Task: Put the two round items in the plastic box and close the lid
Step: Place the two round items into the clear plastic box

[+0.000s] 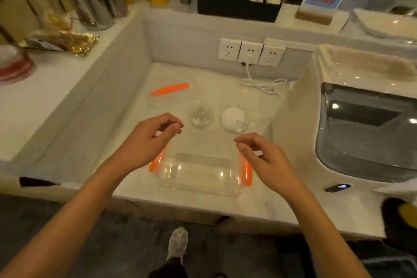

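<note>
Two bare hands hover over a pale, speckled stone bench (203, 140) sunk between raised ledges. The left hand (149, 140) and right hand (264, 156) each have a loose, empty grip, fingers curled apart, above the clear plastic box with orange side clips (200, 174). Just beyond the fingertips sit a round clear glass dish (201, 115) and a round white plastic cap (233, 119). Farther back lies the transparent lid with an orange clip (173, 95).

Head view, high up — forward, downward, close
</note>
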